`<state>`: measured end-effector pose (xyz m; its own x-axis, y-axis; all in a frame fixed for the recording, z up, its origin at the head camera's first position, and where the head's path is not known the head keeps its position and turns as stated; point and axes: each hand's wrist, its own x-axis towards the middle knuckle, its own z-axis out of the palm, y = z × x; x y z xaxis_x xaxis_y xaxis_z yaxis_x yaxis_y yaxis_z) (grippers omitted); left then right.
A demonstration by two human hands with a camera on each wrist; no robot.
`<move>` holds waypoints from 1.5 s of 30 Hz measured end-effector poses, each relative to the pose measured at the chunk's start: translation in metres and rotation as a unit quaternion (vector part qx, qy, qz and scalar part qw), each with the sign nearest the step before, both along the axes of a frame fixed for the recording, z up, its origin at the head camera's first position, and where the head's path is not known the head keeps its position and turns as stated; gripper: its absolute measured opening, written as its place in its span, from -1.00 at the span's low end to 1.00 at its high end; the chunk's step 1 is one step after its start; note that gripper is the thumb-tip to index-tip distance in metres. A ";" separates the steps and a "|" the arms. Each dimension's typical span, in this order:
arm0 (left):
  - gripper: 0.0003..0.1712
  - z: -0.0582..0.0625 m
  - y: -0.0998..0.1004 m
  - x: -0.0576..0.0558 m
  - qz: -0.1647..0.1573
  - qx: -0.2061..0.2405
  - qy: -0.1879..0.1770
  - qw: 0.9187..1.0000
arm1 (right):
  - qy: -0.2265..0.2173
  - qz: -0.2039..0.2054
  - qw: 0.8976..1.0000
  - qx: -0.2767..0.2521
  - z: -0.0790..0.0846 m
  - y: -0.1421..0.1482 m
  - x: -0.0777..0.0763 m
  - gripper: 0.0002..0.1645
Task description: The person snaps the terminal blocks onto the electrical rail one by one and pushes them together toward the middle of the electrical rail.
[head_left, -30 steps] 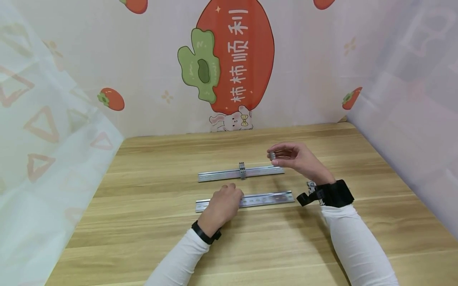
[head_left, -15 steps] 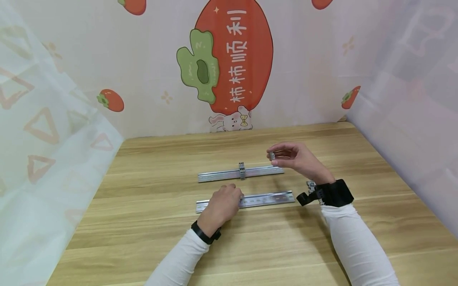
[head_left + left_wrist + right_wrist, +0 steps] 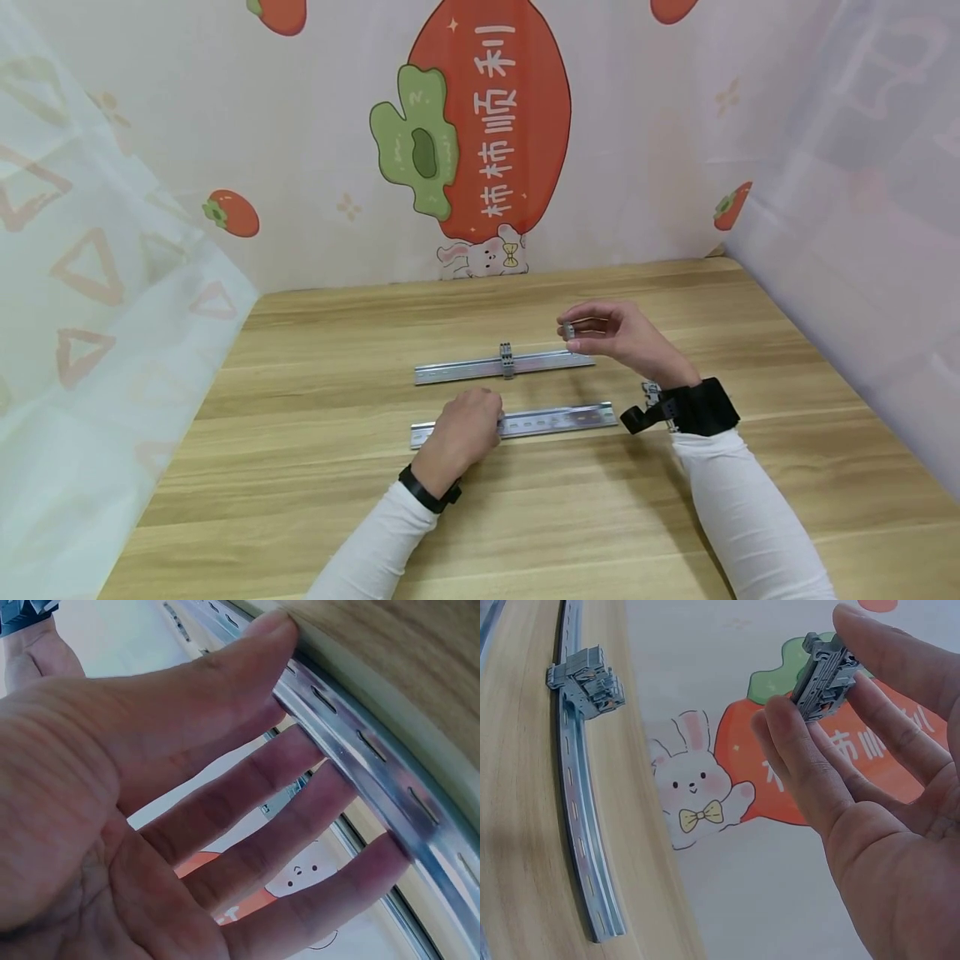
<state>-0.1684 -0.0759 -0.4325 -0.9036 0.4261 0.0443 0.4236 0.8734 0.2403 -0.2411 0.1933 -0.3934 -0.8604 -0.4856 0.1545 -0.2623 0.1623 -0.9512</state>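
Two slotted metal DIN rails lie roughly parallel on the wooden table. My left hand grips the near DIN rail left of its middle. In the left wrist view the thumb is at one long edge of this rail and the fingertips are at the other. My right hand holds up a small grey terminal block, pinched between thumb and fingers, above the right end of the far DIN rail. Several similar terminal blocks sit side by side near the middle of that far rail.
More small grey parts lie on the table, partly hidden behind the right wrist. A white cloth backdrop with a printed red persimmon rises behind the table, and similar sheets hang at both sides.
The left hand's fingers have shifted slightly left on the near rail. The right hand stays almost still with the terminal block; the head view has tilted a little.
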 end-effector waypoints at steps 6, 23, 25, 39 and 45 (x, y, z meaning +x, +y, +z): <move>-0.60 0.000 0.000 -0.001 -0.002 -0.009 -0.010 1.000 | -0.005 0.001 1.000 -0.013 -0.001 -0.001 -0.001 -0.46; -0.69 0.005 -0.004 0.000 -0.017 -0.018 -0.055 0.998 | -0.014 0.012 0.998 -0.066 0.000 -0.003 0.000 -0.51; -0.69 0.004 -0.004 -0.001 -0.009 -0.012 -0.052 0.999 | -0.009 0.011 0.998 -0.064 0.000 -0.004 0.000 -0.52; -0.60 0.002 -0.003 -0.002 0.000 0.002 -0.028 1.000 | -0.010 0.023 0.994 -0.104 -0.002 -0.008 -0.001 -0.64; -0.60 0.001 -0.003 -0.002 -0.002 0.008 -0.008 1.000 | -0.020 0.061 0.987 -0.151 -0.004 -0.010 -0.002 -0.64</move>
<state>-0.1699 -0.0791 -0.4316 -0.9023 0.4295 0.0376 0.4237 0.8673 0.2611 -0.2430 0.1838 -0.3972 -0.8069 -0.5226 0.2752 -0.2243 -0.1599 -0.9613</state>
